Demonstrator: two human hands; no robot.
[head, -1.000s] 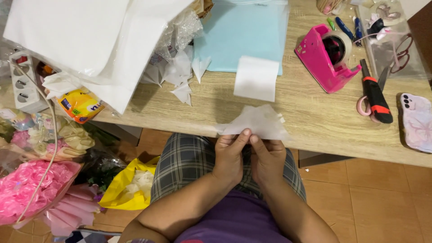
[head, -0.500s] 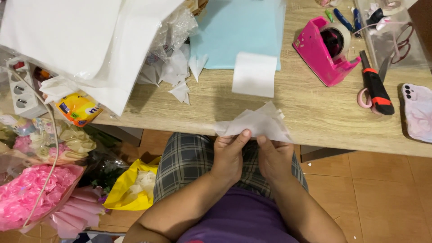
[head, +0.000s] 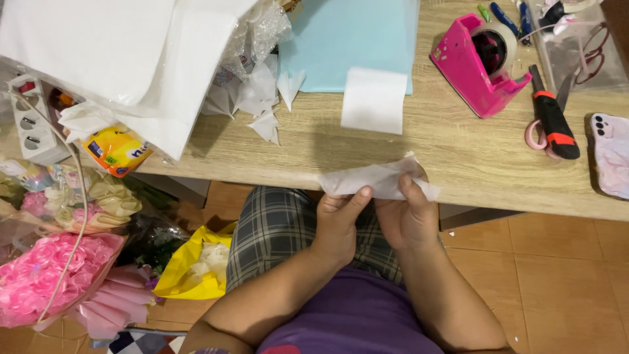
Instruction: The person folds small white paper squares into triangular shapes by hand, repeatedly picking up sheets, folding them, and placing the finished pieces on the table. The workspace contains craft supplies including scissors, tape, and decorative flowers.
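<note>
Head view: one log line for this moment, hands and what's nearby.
left hand: pinches white tissue piece | right hand: pinches same piece | place: at table edge | nearby: white paper square, pink tape dispenser

I log one yellow-and-orange soft packet [head: 116,149] with a blue label patch, at the desk [head: 458,164] left edge under white sheets, a clear plastic wrapper [head: 259,33] behind it, phone lying back-up, no screens showing.
</note>
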